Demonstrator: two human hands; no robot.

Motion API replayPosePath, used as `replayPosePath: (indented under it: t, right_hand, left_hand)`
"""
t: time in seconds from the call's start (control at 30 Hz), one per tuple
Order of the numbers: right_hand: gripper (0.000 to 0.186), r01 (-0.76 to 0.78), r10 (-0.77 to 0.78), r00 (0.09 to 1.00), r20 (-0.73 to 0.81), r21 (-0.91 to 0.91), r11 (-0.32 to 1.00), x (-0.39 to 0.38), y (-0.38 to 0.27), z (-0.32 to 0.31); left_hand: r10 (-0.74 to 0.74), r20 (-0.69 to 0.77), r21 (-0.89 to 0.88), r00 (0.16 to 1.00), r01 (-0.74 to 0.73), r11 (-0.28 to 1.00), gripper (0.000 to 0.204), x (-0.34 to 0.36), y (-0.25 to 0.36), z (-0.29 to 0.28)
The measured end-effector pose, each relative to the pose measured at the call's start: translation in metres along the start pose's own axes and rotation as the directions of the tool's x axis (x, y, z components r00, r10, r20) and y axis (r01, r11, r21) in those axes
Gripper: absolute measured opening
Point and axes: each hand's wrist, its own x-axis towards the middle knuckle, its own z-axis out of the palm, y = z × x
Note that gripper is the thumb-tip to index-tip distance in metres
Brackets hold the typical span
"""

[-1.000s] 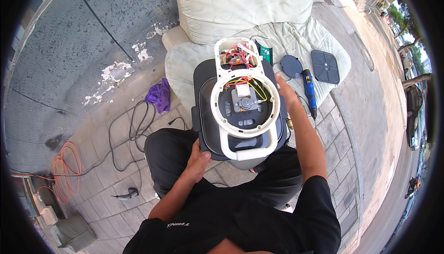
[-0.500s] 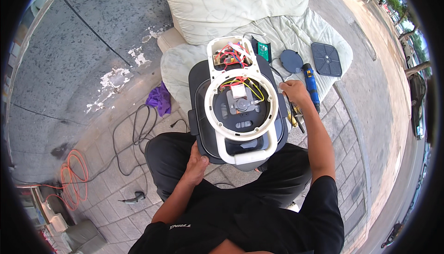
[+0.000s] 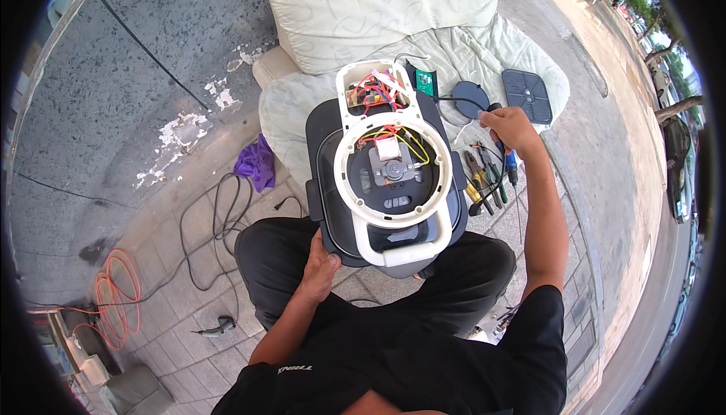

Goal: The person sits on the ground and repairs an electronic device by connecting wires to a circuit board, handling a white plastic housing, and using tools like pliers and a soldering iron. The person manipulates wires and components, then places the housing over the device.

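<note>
On my lap lies an opened electric appliance, a dark grey rounded-square body (image 3: 327,188) topped by a white plastic ring frame (image 3: 355,196) with a loop handle toward me. Red and yellow wires show around a metal part in the ring's middle, and more wires (image 3: 376,91) fill the frame's far housing. My left hand (image 3: 324,270) grips the appliance's near left corner. Off to the right, my right hand (image 3: 510,129) pinches a black cord (image 3: 463,100), which runs from beside the far housing and hangs below the hand. Under this hand lies a blue screwdriver-like tool (image 3: 511,167), partly hidden.
A pale quilted cushion (image 3: 378,7) stands beyond. On the padding lie a green circuit board (image 3: 426,82), a round dark cover (image 3: 470,102) and a square dark plate (image 3: 528,96). Pliers (image 3: 476,169) rest at right; a purple cloth (image 3: 256,164) and orange cable (image 3: 113,294) at left.
My right hand has moved right and slightly away from the appliance, drawing the black cord out with it. The pliers have come into view. My left hand keeps its grip.
</note>
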Motion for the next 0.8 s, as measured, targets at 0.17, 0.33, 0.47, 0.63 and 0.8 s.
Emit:
replayPosePath:
  t: [0.17, 0.33, 0.47, 0.63, 0.8]
  right_hand:
    - [0.037, 0.02, -0.027, 0.996, -0.081, -0.084, 0.996, -0.007, -0.028, -0.019]
    - [0.039, 0.145, -0.196, 0.964, -0.179, -0.263, 0.954, 0.027, -0.046, -0.017]
    - [0.038, 0.224, -0.32, 0.913, -0.251, -0.348, 0.91, 0.055, -0.074, -0.006]
    - [0.04, 0.304, -0.331, 0.934, -0.132, -0.192, 0.933, 0.066, -0.135, -0.006]
    - [0.043, 0.362, -0.357, 0.932, -0.059, 0.179, 0.915, 0.107, -0.157, 0.027]
  left_hand:
    - [-0.002, -0.001, 0.024, 1.0, 0.002, 1.0, 0.105, 0.0, 0.001, 0.001]
    - [-0.004, 0.006, 0.108, 1.0, 0.003, 0.994, 0.092, 0.002, -0.004, -0.005]
    - [0.017, -0.014, 0.128, 1.0, -0.015, 0.992, 0.087, -0.001, 0.003, 0.005]
    - [0.049, -0.001, 0.192, 0.999, -0.048, 0.98, 0.088, -0.004, 0.01, 0.003]
    - [0.053, -0.046, 0.086, 0.998, -0.049, 0.995, 0.095, -0.006, 0.022, 0.012]
